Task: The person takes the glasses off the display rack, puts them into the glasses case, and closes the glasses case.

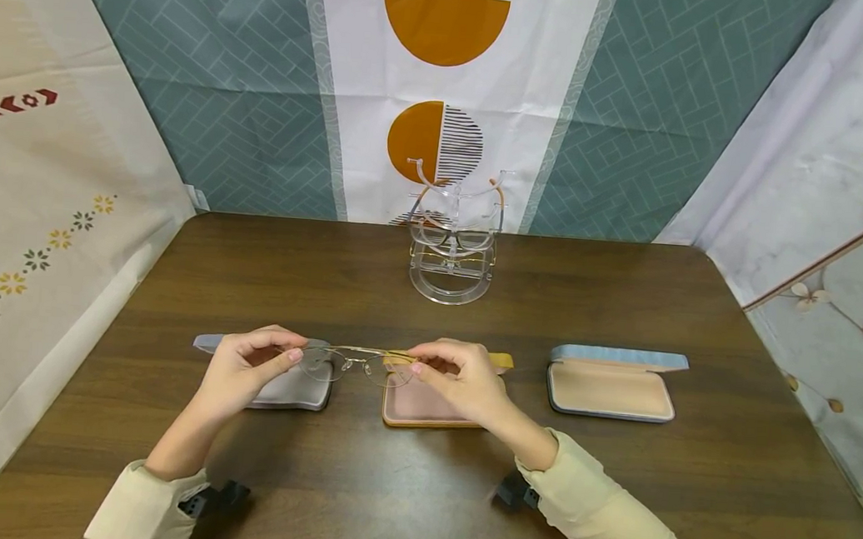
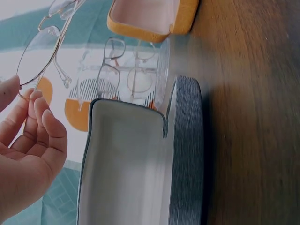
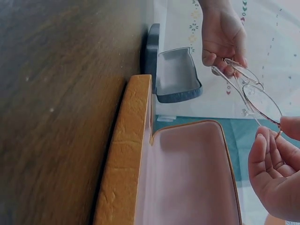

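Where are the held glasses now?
Head view, slightly left of center: the wire-rimmed glasses are held between left hand and right hand, visually overlapping the open grey glasses case and yellow glasses case.

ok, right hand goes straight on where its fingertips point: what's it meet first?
Past the eyeglasses it pinches, likely the left hand at their other end; exact depth is unclear.

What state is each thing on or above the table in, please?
Gold-rimmed glasses: held up, apparently folded
Left hand: pinching one end of them
Right hand: pinching the other end
Grey case: open
Yellow case: open
Blue case: open
Display stand: upright, bearing dark-rimmed glasses
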### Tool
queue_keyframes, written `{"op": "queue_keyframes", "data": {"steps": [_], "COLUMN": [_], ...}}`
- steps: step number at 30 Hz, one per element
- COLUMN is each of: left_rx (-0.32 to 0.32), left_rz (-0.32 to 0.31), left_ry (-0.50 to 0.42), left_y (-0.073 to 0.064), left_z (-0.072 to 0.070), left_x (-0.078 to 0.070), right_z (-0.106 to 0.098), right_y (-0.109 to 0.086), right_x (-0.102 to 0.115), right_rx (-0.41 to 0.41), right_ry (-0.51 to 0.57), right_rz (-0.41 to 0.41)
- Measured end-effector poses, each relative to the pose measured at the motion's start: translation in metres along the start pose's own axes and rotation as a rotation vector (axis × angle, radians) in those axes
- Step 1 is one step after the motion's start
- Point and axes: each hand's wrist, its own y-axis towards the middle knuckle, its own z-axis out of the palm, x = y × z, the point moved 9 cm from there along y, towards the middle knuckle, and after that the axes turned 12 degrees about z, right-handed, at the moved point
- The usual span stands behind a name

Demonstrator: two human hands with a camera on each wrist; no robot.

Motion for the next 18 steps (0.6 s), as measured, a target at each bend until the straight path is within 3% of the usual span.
{"op": "queue_keyframes", "data": {"steps": [18], "left_rx": [-0.045], "left_rz": [-0.021], "left_ry": [-0.013], "left_y": [-0.012], "left_z": [-0.023], "left_x": [-0.002], "right_z": [0.022], "right_y": [0.008], "right_x": [0.014], "right_rx": [0.042], "right_ry": [-0.010], "right_rz": [-0.043]}}
